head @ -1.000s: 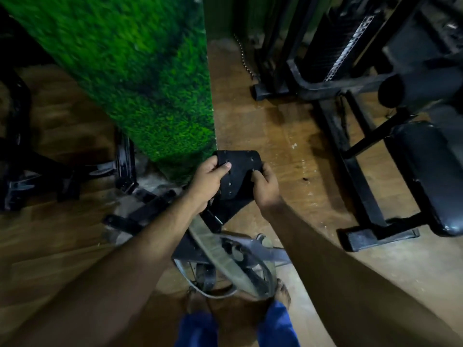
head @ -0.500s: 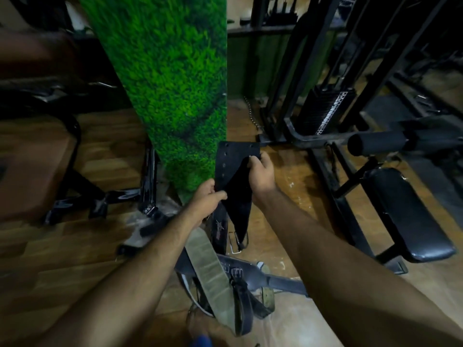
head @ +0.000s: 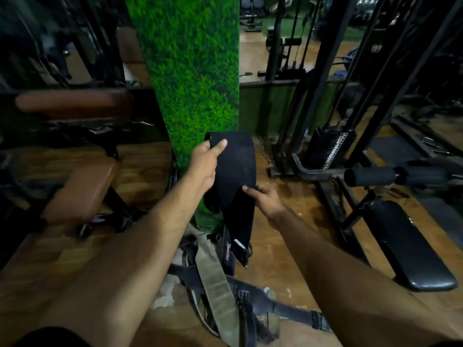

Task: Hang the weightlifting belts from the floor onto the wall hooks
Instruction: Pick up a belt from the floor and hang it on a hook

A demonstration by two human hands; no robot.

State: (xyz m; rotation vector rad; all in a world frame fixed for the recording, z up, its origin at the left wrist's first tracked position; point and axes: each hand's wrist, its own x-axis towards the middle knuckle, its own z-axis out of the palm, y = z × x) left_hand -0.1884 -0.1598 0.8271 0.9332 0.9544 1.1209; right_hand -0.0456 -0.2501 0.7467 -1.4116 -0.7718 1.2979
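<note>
two hands hold one black belt, raised since a second ago from low near the floor to in front of the green pillar. left hand now pinches its top end, thumb over the face; right hand has slid down, fingers curled on the edge. other belts stay on the floor. no hook shows yet.
</note>
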